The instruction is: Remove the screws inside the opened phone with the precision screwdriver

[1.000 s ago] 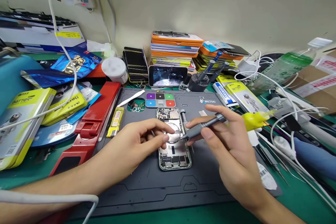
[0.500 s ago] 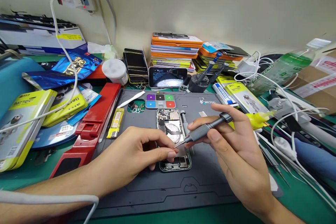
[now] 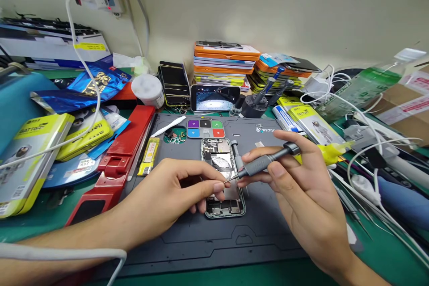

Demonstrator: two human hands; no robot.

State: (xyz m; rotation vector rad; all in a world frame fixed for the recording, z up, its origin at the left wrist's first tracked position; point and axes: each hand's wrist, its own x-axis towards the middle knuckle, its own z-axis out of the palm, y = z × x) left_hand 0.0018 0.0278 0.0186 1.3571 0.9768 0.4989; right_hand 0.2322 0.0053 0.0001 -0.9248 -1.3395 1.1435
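My right hand (image 3: 301,187) holds a grey screwdriver (image 3: 259,165) by its knurled handle, the shaft slanting down to the left. At its tip, thumb and forefinger of my left hand (image 3: 191,187) are pinched together; whatever they hold there is too small or hidden to name. Below both hands an opened phone (image 3: 223,147) lies on the dark work mat (image 3: 201,246), its inner parts exposed. My left fingers cover part of its left side. Just right of the phone lies another grey driver-like tool (image 3: 237,154), partly behind my right fingers.
Behind the phone sits a colour-blocked tray (image 3: 206,132). A white pry tool (image 3: 170,126) and a yellow battery (image 3: 148,157) lie left, beside a red clamp-like tool (image 3: 115,167). A round driver stand (image 3: 254,106) is at the back. Cables (image 3: 365,103) and a yellow-tipped bottle (image 3: 330,152) crowd the right.
My left hand's pinch has shifted slightly up onto the screwdriver's tip, and the fingers have closed more around it. My right hand keeps the same grip. The view has shifted slightly.
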